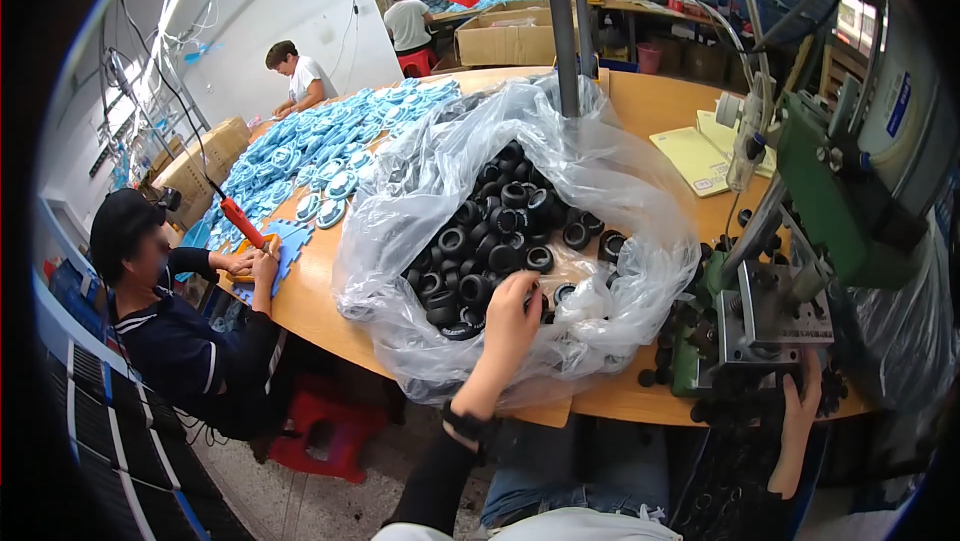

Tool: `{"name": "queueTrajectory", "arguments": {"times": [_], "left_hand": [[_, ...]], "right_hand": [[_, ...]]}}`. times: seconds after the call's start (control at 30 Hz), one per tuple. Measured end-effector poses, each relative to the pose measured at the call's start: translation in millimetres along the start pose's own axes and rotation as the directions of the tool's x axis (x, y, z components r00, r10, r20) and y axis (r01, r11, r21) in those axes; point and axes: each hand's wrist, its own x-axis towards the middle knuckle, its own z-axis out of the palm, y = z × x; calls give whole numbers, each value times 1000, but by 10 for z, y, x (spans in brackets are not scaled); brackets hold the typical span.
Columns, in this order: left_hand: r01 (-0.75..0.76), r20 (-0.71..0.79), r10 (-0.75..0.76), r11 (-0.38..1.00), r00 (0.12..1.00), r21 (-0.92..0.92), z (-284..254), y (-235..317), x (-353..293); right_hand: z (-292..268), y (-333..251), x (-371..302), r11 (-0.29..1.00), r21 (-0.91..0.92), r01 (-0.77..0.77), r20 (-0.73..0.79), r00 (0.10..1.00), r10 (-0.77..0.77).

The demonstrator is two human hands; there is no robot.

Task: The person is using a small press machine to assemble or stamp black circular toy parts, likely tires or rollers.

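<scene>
Small black rubber tyres (480, 246) lie heaped in a large clear plastic bag (390, 231) spread open on the table. My left hand (512, 319) reaches over the near side of the heap, fingers curled down. Something dark shows by its fingertips, but I cannot make out what it grips. On the right stands a green press (840, 201) with a metal block fixture (770, 316). My right hand (800, 403) is at the near edge of this fixture, thumb and fingers stretched out and apart. The fixture partly hides those fingertips, and no held object shows.
More black pieces lie around the press base. A yellow notebook (700, 153) rests behind it, and a grey post (562, 31) rises beyond the bag. Light blue parts (320, 141) cover the table's far left. A co-worker (190, 311) sits left with a red electric screwdriver (242, 221).
</scene>
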Motion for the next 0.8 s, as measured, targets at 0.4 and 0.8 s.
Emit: {"name": "queueTrajectory", "arguments": {"times": [0.4, 0.8], "left_hand": [[-306, 503, -212, 581, 838, 754, 454, -650, 796], [370, 403, -135, 717, 905, -591, 254, 568, 397]], "right_hand": [[687, -679, 313, 911, 392, 129, -162, 984, -69], [697, -798, 302, 966, -108, 236, -273, 927, -257]]}}
